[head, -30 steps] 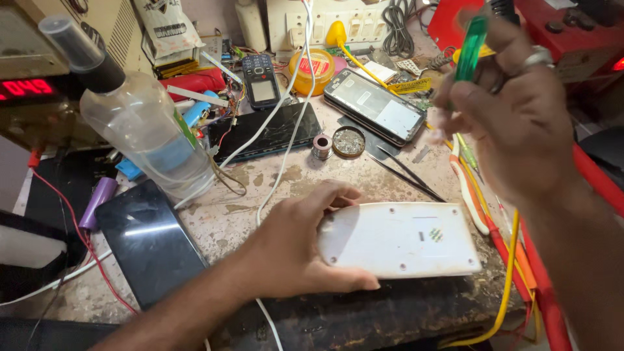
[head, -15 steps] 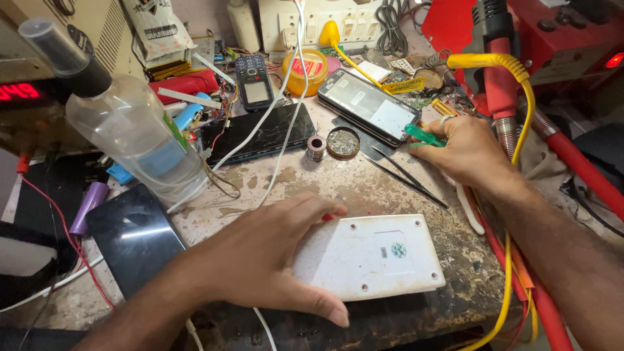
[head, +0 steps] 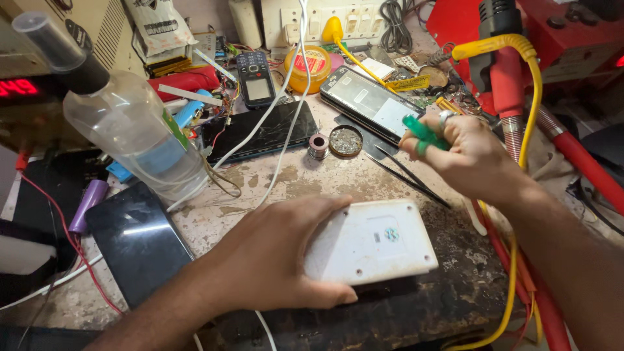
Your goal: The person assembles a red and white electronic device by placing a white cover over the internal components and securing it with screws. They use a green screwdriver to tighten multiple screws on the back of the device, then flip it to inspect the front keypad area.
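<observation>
The left hand point(head: 273, 257) holds a white box point(head: 374, 242) by its left end, with the thumb under the near edge and the fingers over the top. The right hand point(head: 465, 153) is closed around a green tool point(head: 421, 133), just above and to the right of the box. There is a ring on one finger.

The white box lies flat at the front of the bench point(head: 325, 175), right at its dark edge. It is a flat box with round corners. Its face is a bit dirty. It has a small round sticker near the middle and tiny screw holes at the corners.

Three phones show on the bench. One black phone point(head: 260, 133) has a cracked face and lies under two white wires point(head: 286, 110). One small phone with buttons point(head: 255, 79) lies behind it. One open phone point(head: 372, 104) lies by the right hand. A dark tablet point(head: 136, 237) lies at the left.

One clear bottle point(head: 133, 133) with a dark cap stands at the left, and it looks nearly empty. One small round tin point(head: 345, 140) holds grey stuff. One yellow tub point(head: 313, 66) stands at the back. Black tweezers point(head: 409, 179) lie near the box. A purple battery point(head: 88, 205) lies at the far left.
</observation>
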`<state>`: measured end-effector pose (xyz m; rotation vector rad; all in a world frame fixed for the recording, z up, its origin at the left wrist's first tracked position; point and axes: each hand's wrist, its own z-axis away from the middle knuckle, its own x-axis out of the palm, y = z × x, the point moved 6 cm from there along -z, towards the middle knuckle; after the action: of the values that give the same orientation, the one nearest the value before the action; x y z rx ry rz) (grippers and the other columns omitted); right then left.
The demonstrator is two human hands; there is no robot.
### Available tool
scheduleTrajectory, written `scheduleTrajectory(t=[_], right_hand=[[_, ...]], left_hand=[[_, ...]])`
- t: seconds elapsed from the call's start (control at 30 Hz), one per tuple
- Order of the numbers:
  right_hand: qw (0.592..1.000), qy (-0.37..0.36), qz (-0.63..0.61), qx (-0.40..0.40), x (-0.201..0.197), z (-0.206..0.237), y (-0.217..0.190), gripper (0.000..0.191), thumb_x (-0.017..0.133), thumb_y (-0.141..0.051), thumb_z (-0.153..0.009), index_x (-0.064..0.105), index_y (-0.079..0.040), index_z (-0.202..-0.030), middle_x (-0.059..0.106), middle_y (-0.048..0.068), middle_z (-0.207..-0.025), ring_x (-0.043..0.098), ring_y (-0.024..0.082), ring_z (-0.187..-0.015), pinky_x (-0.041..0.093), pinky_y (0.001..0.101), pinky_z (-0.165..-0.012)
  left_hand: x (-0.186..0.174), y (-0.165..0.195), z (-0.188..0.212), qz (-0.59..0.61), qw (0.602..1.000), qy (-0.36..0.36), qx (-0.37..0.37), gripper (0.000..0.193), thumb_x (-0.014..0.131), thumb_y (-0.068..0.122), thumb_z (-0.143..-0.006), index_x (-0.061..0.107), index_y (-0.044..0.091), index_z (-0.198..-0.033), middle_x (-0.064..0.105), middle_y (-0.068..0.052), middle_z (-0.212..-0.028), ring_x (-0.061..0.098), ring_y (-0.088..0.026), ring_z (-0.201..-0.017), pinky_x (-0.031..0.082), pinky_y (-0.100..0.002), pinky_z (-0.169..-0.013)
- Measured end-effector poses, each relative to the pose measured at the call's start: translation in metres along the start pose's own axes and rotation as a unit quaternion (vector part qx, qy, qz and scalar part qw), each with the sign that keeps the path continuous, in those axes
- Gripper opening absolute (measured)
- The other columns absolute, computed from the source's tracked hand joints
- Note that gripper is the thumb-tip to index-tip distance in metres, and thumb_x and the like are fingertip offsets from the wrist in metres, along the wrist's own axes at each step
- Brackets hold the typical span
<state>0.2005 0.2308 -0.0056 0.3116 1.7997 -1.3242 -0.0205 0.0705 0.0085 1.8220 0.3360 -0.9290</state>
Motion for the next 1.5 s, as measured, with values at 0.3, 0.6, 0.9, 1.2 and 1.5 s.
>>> scheduleTrajectory(t=[0.3,0.6,0.9,1.2,1.5], right_hand=[[0.983,-0.147,0.109,-0.010,0.034,0.046,-0.061,0.024,0.068,-0.031,-0.090,0.080,-0.019,-0.106,0.065,0.008,-0.065,0.060,0.016,-0.053,0.048,0.0356,-0.051],[0.925,-0.030,0.070,-0.372,0.036,0.047,-0.120,0.016,0.067,-0.019,-0.095,0.070,-0.006,-0.105,0.072,0.011,-0.085,0.071,0.030,-0.083,0.055,0.0450,-0.083],[0.993,0.003,-0.032,-0.116,0.028,0.042,-0.077,0.016,0.066,-0.009,-0.093,0.072,-0.007,-0.107,0.067,0.005,-0.067,0.059,0.011,-0.059,0.049,0.0315,-0.054],[0.977,-0.046,-0.022,-0.209,0.019,0.072,-0.073,0.011,0.069,-0.008,-0.090,0.073,-0.008,-0.100,0.073,0.003,-0.092,0.072,0.012,-0.084,0.058,0.0280,-0.074],[0.966,-0.104,0.035,-0.234,0.025,0.077,-0.085,0.019,0.072,-0.010,-0.086,0.074,-0.012,-0.105,0.076,0.003,-0.099,0.073,0.019,-0.088,0.059,0.0323,-0.074]], left_hand=[[0.005,-0.019,-0.001,0.104,0.994,0.016,-0.015,0.099,0.088,0.053,-0.068,0.050,-0.002,-0.142,0.066,-0.022,-0.129,0.067,-0.031,-0.119,0.049,-0.039,-0.101],[0.023,-0.044,-0.013,0.286,0.951,-0.026,-0.114,0.044,0.066,0.020,-0.088,0.067,0.003,-0.129,0.077,-0.006,-0.096,0.066,-0.008,-0.080,0.057,-0.029,-0.071],[0.018,-0.028,-0.008,0.296,0.951,0.017,-0.089,0.060,0.072,0.010,-0.084,0.054,0.009,-0.141,0.071,-0.008,-0.114,0.068,-0.010,-0.099,0.058,-0.027,-0.085],[0.015,-0.026,-0.009,0.304,0.950,0.024,-0.072,0.046,0.072,0.012,-0.087,0.063,0.007,-0.131,0.076,-0.009,-0.114,0.069,-0.012,-0.104,0.057,-0.029,-0.092],[0.016,-0.034,-0.014,0.271,0.959,0.030,-0.078,0.045,0.070,0.014,-0.089,0.064,0.007,-0.133,0.077,-0.006,-0.111,0.071,-0.010,-0.094,0.057,-0.027,-0.085]])
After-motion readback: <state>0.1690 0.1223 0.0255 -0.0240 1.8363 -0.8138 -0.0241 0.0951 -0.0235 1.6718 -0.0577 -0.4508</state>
